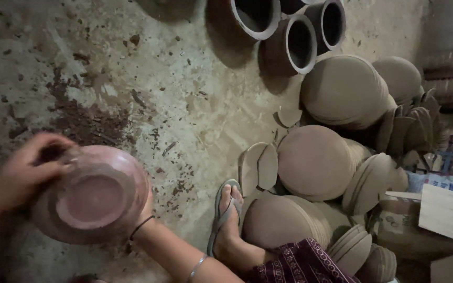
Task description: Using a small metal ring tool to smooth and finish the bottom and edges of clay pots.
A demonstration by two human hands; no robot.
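- The left hand (24,167) is closed on the upper left rim of a reddish clay pot (98,194); the fingers curl over the edge.
- The right hand (145,202) is mostly hidden behind the pot. Only the wrist, with a dark thread, and the forearm, with a thin bangle (196,267), can be seen. It seems to support the pot from the right side, but I cannot tell how the fingers are placed.
- The pot is held above the floor (184,105) at the lower left, with its round, sunken bottom turned to the camera.
- The floor is concrete, with dark crumbs of clay on it.
- A foot in a grey sandal (226,215) rests on the floor just beside the stacks of clay discs (315,162).
- More discs are stacked at the right, some leaning on their edge.
- Three dark pots (300,42) with pale rims lie on their sides at the top.
- A piece of cardboard (444,212) lies at the right edge.
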